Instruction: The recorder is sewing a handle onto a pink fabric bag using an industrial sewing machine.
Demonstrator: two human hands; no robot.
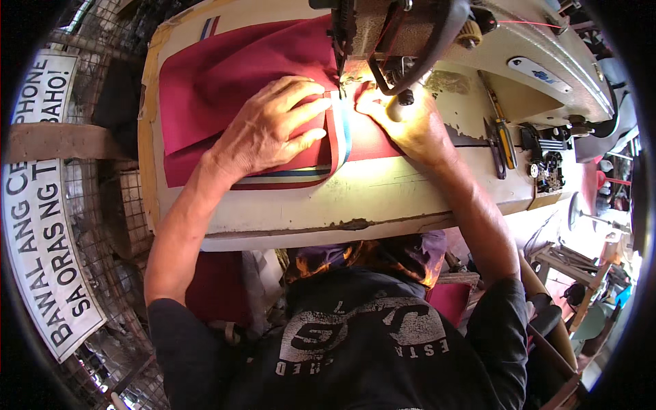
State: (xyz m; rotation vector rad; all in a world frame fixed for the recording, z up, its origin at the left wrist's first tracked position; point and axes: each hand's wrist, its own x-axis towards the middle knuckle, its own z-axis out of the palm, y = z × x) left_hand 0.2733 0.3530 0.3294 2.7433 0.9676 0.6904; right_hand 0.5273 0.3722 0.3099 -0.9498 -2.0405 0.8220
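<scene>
A dark red cloth (pixel 205 89) lies across the bed of a sewing machine (pixel 403 41). Along its edge runs a striped ribbon (pixel 339 126) in red, white and blue, passing up to the presser foot and looping back along the near side. My left hand (pixel 273 126) rests on the cloth left of the ribbon, open, its fingers spread and fingertips at the ribbon's edge. On the other side, my right hand (pixel 413 126) is closed, thumb and finger together at the cloth beside the needle. Lamp glare and a curved machine part hide some of its fingers.
A yellow-handled screwdriver (pixel 506 137) and dark scissors (pixel 493 147) lie right of the machine, near a bobbin winder (pixel 547 167). The table's worn front edge (pixel 328 229) is close to my body. Wire mesh and a lettered white sign (pixel 55 239) stand at left.
</scene>
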